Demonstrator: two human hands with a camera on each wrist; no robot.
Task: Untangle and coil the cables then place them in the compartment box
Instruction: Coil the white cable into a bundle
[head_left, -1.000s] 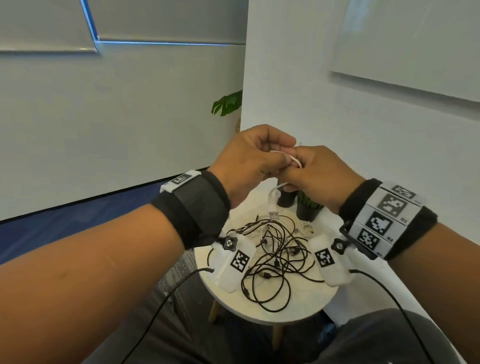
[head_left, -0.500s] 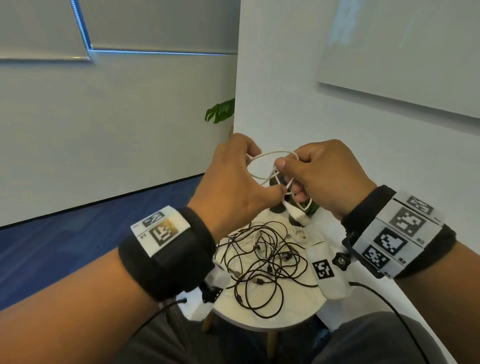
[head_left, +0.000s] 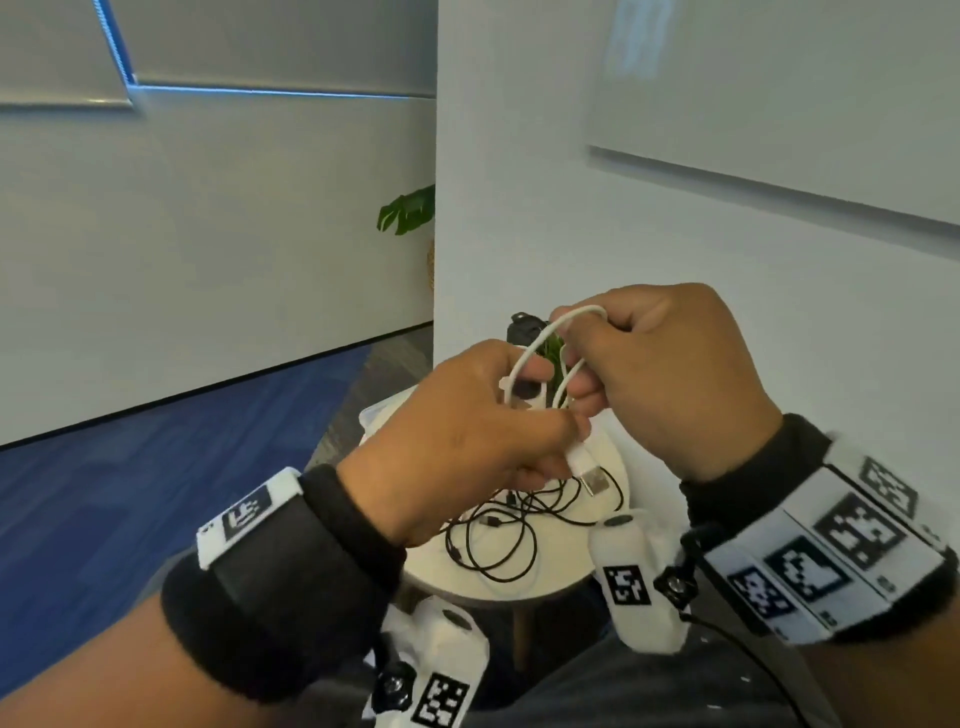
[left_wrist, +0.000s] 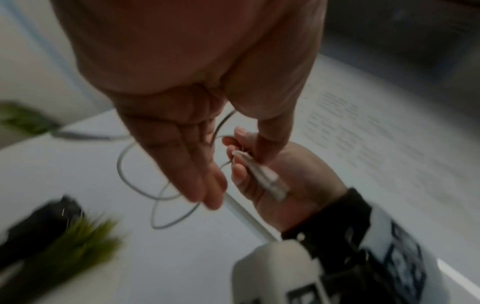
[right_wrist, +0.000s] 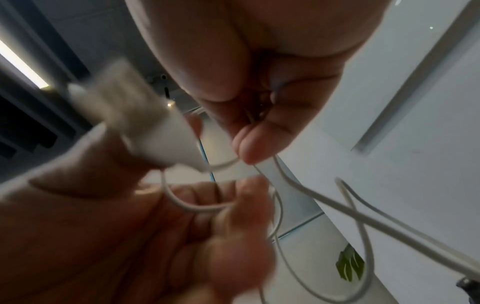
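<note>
Presently, head view: left hand (head_left: 467, 441) raised at centre frame, fingers curled round loops of the white cable (head_left: 535, 358), USB plug (head_left: 589, 470) poking out below the thumb toward 5 o'clock; probably pinned there so the loose end cannot unwind. Right hand (head_left: 670, 379) at 3 o'clock of the left, touching it, fingers curled and pinching the top of the same loop, likely feeding a further turn onto the coil. Below both, at 6 o'clock, round white table (head_left: 571, 582) bearing the black cables (head_left: 498, 535), still a loose tangle, untouched. Small potted plant (head_left: 550, 348) glimpsed through the loop at 12 o'clock. Compartment box not identifiable in any view. Left wrist view, blurred: left hand (left_wrist: 187, 144) with fingers fairly straight, pointing to 5 o'clock, laid against the white cable (left_wrist: 140, 185), two loops hanging toward 7 o'clock; right hand (left_wrist: 280, 174) at 4 o'clock, fingertips closed on a strand beside the plug (left_wrist: 265, 179). Right wrist view, blurred: right hand (right_wrist: 259, 102) at 12 o'clock, thumb and forefinger nipping the strand; left hand (right_wrist: 130, 236) at 7 o'clock, fingers bent with a loop of white cable (right_wrist: 324, 203) passing through them, plug (right_wrist: 145, 127) at 10 o'clock. Judged stage: one cable mid-coiling, none stowed.
</note>
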